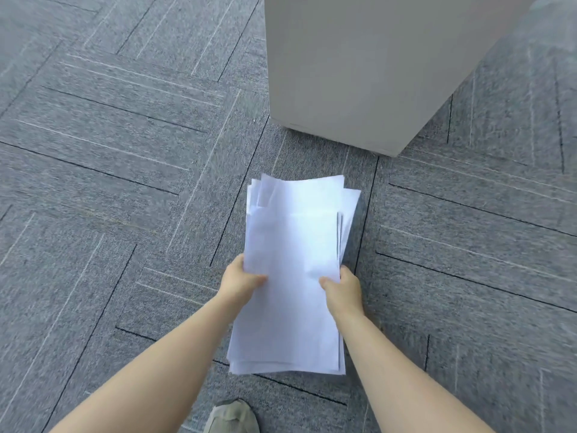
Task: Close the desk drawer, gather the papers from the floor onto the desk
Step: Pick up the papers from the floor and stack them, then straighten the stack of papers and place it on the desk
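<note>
A stack of white papers, loosely squared with several sheet corners fanned out at its far end, is held above the grey carpet in the middle of the head view. My left hand grips the stack's left edge, thumb on top. My right hand grips the right edge the same way. A grey cabinet body, plain-sided, stands on the floor just beyond the papers; no drawer front or desk top shows.
Grey carpet tiles with light and dark line patterns cover the floor on all sides. The toe of an olive shoe shows at the bottom edge, below the stack.
</note>
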{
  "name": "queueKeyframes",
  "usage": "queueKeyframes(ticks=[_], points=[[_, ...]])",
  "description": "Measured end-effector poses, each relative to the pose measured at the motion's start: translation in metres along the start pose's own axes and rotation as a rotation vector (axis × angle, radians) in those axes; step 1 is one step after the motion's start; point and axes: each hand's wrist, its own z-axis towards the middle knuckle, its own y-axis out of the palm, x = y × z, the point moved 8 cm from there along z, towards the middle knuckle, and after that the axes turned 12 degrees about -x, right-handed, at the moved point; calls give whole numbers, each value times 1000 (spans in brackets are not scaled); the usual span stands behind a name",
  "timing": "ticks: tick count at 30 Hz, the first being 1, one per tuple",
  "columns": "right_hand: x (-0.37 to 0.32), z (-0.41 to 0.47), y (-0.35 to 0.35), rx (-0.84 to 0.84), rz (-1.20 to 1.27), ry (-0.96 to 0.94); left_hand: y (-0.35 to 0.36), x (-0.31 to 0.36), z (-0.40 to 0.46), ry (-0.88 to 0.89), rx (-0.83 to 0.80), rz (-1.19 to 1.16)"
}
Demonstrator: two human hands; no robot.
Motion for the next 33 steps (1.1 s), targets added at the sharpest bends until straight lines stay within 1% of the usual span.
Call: queueKeyframes(ticks=[3,5,8,14,18,20,23,26,30,33], points=[[-59,-41,-15,10,-45,-149,-11,56,-41,95,-13,-49],[-117,-89,-34,32,6,-224,-22,114,-89,142,-3,-114],[-223,-175,-63,29,87,-324,-39,211,-180,244,24,-230],[-447,-345,-120,-32,175,-526,-73,430,-366,472,87,-324],[-597,-448,-170,-29,234,-691,-81,591,-464,642,48,-282],[-659,-486,-199,22,250,-770,-77,666,-499,722,23,-255],[-728,-520,-245,157,267,-873,-58,761,-530,838,-6,-222],[-780,-533,-288,250,272,-955,-31,831,-536,915,-21,-193],[-821,-509,-338,301,303,-1009,5,890,-510,963,-15,-221],[-825,-448,-365,290,334,-942,30,907,-465,927,-20,-205]])
